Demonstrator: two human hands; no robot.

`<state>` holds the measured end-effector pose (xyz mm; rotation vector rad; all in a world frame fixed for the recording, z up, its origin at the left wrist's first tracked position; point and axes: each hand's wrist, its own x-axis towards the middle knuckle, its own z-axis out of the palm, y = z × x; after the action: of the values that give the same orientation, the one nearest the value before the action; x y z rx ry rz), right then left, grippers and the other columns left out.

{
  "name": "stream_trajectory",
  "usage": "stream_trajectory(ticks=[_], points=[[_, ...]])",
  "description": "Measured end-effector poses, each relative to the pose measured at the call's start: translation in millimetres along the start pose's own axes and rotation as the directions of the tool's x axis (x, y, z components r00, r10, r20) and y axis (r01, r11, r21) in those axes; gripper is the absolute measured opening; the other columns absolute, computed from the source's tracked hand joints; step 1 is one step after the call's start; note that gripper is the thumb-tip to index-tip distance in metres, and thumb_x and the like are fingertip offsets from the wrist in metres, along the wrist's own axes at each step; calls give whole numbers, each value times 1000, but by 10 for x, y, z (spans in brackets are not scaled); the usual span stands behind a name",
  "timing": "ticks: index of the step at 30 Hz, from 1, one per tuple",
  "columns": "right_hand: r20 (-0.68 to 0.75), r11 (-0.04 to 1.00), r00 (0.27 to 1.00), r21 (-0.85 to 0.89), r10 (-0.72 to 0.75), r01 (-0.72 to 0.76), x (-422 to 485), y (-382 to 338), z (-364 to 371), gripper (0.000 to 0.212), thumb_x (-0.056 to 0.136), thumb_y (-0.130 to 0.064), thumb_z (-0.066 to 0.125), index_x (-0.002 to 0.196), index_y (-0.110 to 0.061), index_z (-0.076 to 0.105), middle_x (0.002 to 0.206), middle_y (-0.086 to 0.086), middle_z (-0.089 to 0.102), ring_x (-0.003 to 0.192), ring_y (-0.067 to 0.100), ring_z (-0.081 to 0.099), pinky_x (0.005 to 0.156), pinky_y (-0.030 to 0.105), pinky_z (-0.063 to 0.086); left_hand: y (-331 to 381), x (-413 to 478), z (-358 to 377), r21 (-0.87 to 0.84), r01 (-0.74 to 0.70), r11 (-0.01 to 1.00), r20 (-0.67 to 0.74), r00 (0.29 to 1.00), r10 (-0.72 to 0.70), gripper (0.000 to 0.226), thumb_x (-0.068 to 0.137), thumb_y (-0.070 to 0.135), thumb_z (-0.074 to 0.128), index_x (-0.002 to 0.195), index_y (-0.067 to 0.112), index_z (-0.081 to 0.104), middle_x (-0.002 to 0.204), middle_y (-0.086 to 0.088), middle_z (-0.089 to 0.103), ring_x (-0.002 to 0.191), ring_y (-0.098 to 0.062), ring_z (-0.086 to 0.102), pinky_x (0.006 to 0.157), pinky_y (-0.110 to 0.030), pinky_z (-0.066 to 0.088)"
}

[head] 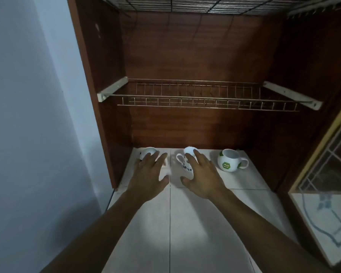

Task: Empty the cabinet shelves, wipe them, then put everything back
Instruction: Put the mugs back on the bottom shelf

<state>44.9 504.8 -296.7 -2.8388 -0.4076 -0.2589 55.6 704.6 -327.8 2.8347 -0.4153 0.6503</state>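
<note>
Our left hand, spread wide, reaches over the small white ceramic mug at the white tiled counter's back left corner. Our right hand, equally wide, is over the blue-patterned white mug beside it. Grabbing both at once could topple one.

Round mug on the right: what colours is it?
The round mug is white with green patches; the head view shows it.

Pale blue wall, white tiled counter
</note>
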Motion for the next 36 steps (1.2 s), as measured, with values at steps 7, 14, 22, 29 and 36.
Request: stream_trajectory(ticks=[7,14,22,29,36], points=[[37,998,998,29,47,-48,531,318,162,79,88,-51,59,153,-26,22,162,6,11,146,29,18,116,41,23,-255,437,276,50,56,997,51,997,-58,73,79,55,47,144,20,44,148,-7,45,137,-29,40,108,-53,37],[93,983,986,105,138,-147,1060,533,392,86,86,-55,62,154,-32,15,163,2,9,147,28,19,116,39,25,-668,835,669,-10,128,992,118,985,-126,77,77,64,50,142,23,45,151,-6,40,138,-32,37,112,-54,31],[168,926,954,248,247,-283,1287,658,591,94,80,-57,69,153,-29,17,147,3,35,127,27,48,102,35,43,-917,1000,950,-160,260,952,222,949,-222,99,63,86,52,144,30,38,154,5,36,140,-20,33,114,-41,33],[157,913,951,276,265,-300,1314,664,642,83,78,-61,68,143,-27,30,139,1,43,123,23,51,99,34,46,-958,1011,985,-207,247,947,212,956,-203,102,63,73,70,145,20,39,150,0,39,137,-21,36,112,-32,31],[123,895,952,327,280,-305,1309,643,664,78,79,-51,73,141,-25,34,138,1,43,121,21,50,99,32,46,-946,1004,934,-240,268,933,208,953,-221,102,61,65,77,142,13,43,144,-7,45,130,-26,43,109,-33,33]])
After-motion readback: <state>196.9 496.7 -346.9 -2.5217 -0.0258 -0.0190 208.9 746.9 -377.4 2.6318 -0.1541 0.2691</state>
